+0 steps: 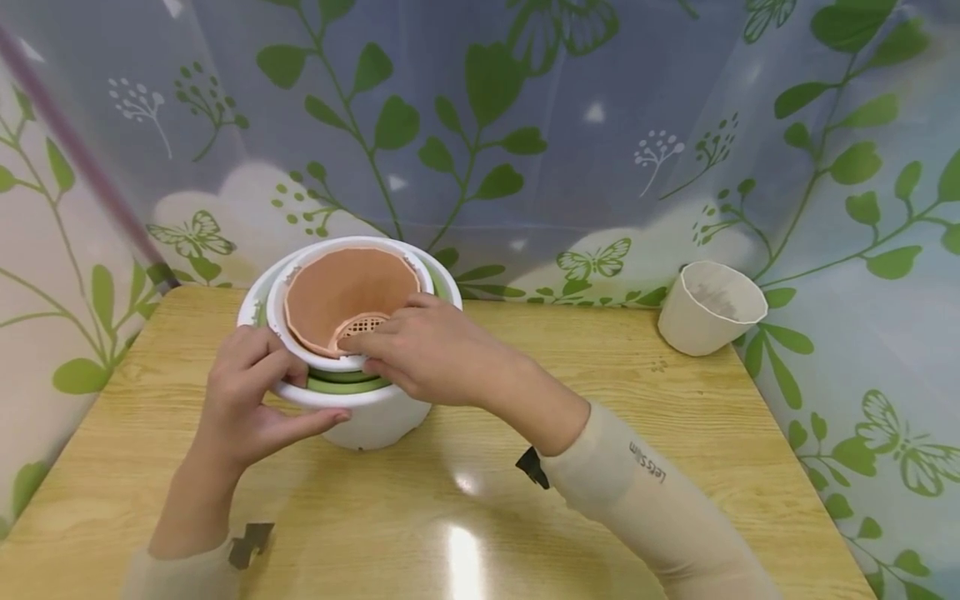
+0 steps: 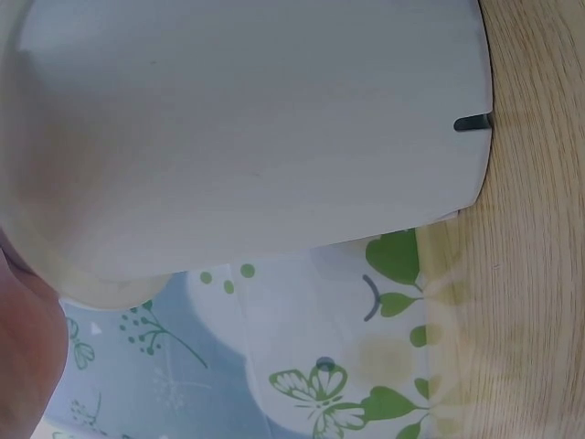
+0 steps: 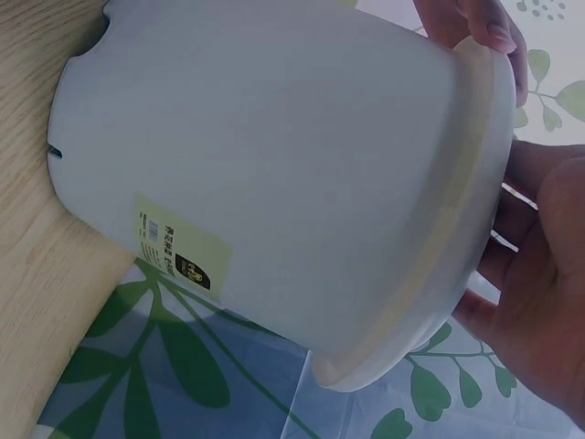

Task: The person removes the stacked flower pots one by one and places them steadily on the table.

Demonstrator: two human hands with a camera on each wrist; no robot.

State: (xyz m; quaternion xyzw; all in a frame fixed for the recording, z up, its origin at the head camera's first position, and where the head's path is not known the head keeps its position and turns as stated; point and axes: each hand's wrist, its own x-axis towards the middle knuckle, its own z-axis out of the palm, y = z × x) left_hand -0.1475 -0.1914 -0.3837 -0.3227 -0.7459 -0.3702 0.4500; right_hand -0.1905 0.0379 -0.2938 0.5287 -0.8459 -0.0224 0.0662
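Note:
Several pots stand nested at the table's left: a large white pot [image 1: 375, 421], green rims, a smaller white rim and a terracotta pot [image 1: 348, 287] innermost, with a mesh base. My left hand [image 1: 255, 392] hooks its fingers over the near-left white rim, thumb stretched along the outside. My right hand [image 1: 427, 346] grips the near-right inner rims, some fingers inside the terracotta pot. The outer white pot [image 2: 247, 137] fills the left wrist view beside part of my left hand [image 2: 27, 347]. In the right wrist view my right hand [image 3: 548, 265] is at the white pot's rim [image 3: 457, 247].
A cream pot [image 1: 693, 321] stands tilted at the wooden table's [image 1: 600, 375] back right corner. Behind and beside the table hangs a curtain [image 1: 570, 167] printed with leaves and butterflies. A label [image 3: 183, 247] is on the outer pot's side.

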